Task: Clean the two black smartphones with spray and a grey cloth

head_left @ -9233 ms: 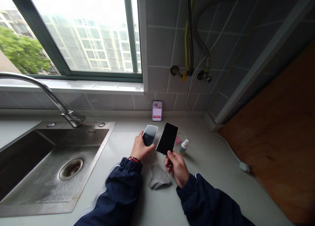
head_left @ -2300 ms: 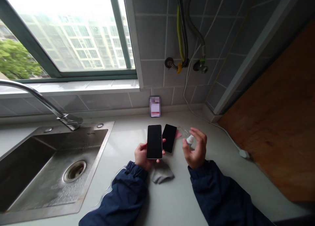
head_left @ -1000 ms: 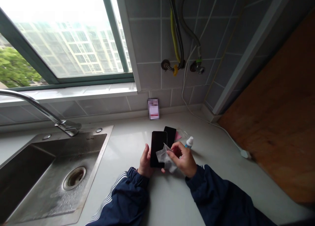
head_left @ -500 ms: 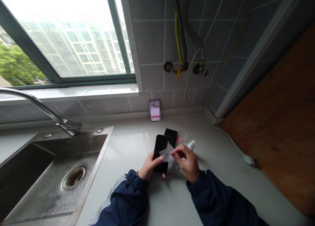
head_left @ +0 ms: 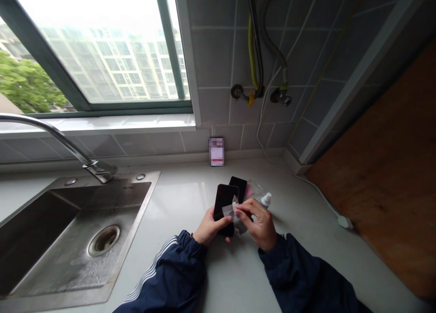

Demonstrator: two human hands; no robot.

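Observation:
My left hand [head_left: 211, 226] is closed around a black smartphone [head_left: 225, 196], its dark face turned up and its thumb across the lower part. Between the fingertips of my right hand [head_left: 259, 222] is a thin whitish cloth [head_left: 240, 223], which hangs bunched over the phone's right side. The left thumb tip lies close to the cloth; whether it presses on it I cannot tell. Behind the held phone, a second black phone [head_left: 240, 185] lies on the counter, partly covered from view. A small white-capped bottle [head_left: 266, 199] stands just beyond my right hand, its lower part hidden.
A steel sink [head_left: 155, 181] with a chrome faucet [head_left: 64, 142] is set into the white counter [head_left: 163, 240] on the left. A small upright screen [head_left: 216, 152] leans at the wall. Clear plastic and a pink piece [head_left: 250, 190] lie by the bottle. A white cable [head_left: 306, 180] runs along the right.
The cloth has gone from spread over the phone to more bunched up in my right fingers. My left hand still holds the phone. The view has shifted slightly.

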